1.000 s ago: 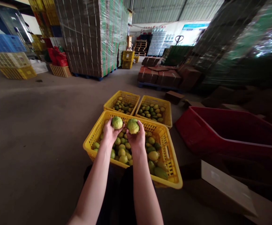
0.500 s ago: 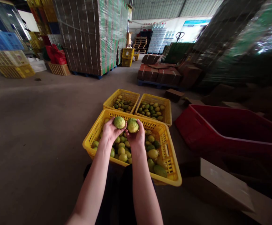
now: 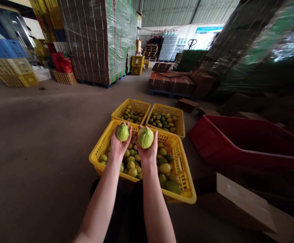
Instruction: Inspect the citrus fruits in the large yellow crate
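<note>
One smaller fruit (image 3: 122, 132), green, cupped in the left hand (image 3: 118, 144), fingers curled up around its sides. Likewise one larger fruit (image 3: 145, 137), also green and knobbly, cradled in the right hand (image 3: 147, 153), thumb along its outer side. Both palms turned up, just beside each other, with only a slim gap between the fingertips. Held above the near yellow crate (image 3: 187, 168), toward its far edge; hard to tell how high over the fruit heap (image 3: 131, 165) inside, a mix of green and yellow.

Slotted walls on the near crate, with more wall showing above the heap at the right end. Close behind its far rim, the left back crate (image 3: 131, 101) and the right back crate (image 3: 166, 108), both part-filled with similar fruit, set side by side with a narrow strip between them. Cannot tell whether touching the near crate.

Tighter on the right: a red tub (image 3: 213, 145) near the crates, its pale-edged rim slanting away, and a cardboard box (image 3: 245, 199) below it. To the left, a broad stretch of grey floor (image 3: 48, 141) with ample room for moving, running back to stacked crates (image 3: 20, 80) and a tall wrapped stack (image 3: 86, 40).
</note>
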Demonstrator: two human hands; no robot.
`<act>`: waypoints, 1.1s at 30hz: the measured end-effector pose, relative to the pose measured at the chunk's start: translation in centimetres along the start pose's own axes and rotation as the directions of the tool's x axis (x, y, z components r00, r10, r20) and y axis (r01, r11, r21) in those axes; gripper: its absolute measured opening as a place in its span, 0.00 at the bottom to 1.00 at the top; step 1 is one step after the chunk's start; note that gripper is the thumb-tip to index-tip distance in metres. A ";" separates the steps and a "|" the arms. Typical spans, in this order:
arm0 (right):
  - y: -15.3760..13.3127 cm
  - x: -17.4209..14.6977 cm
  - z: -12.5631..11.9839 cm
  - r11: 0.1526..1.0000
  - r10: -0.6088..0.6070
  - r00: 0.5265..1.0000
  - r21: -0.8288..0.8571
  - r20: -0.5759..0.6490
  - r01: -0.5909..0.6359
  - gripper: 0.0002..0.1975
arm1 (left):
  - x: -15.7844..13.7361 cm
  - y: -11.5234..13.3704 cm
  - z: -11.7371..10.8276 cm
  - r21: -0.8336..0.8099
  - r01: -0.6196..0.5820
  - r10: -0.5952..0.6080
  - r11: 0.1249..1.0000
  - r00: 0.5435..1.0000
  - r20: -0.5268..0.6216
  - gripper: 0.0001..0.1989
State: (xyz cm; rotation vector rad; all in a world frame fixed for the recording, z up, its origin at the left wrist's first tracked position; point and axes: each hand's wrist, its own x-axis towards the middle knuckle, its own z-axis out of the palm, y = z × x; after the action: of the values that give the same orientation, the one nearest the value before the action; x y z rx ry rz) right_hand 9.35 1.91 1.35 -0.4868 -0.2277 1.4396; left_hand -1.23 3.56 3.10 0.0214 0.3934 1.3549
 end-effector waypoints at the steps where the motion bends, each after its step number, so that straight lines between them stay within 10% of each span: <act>1: 0.1 -0.1 -0.1 1.000 0.012 1.000 0.022 0.005 -0.012 0.17 | 0.0 -0.1 -0.1 0.015 -0.029 0.029 0.999 1.000 0.003 0.14; 19: 0.5 0.2 -1.2 0.961 0.070 0.997 0.271 -0.046 -0.055 0.16 | 0.4 -1.5 -0.3 -0.005 -0.063 0.063 0.998 0.998 -0.001 0.13; 26: -1.2 0.6 -2.7 0.939 0.067 0.987 0.343 -0.148 -0.012 0.12 | -0.5 -1.7 -0.9 0.111 0.150 -0.151 0.982 0.989 -0.005 0.15; 29: -2.6 0.6 -3.7 0.951 0.035 0.981 0.309 -0.189 0.026 0.13 | -1.2 -2.2 -3.0 0.452 0.257 -0.254 0.854 0.965 -0.069 0.11; 33: -5.0 0.5 -5.4 0.973 -0.016 0.973 0.222 -0.232 0.069 0.14 | -4.1 -3.4 -8.6 0.863 0.374 -0.435 0.340 0.876 -0.208 0.07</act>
State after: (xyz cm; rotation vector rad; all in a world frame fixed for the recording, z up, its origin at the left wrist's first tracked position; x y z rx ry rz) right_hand 16.19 1.15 -1.26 -0.4509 0.1123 1.3351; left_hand -1.14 -2.88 -4.63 0.8147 0.9747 0.4914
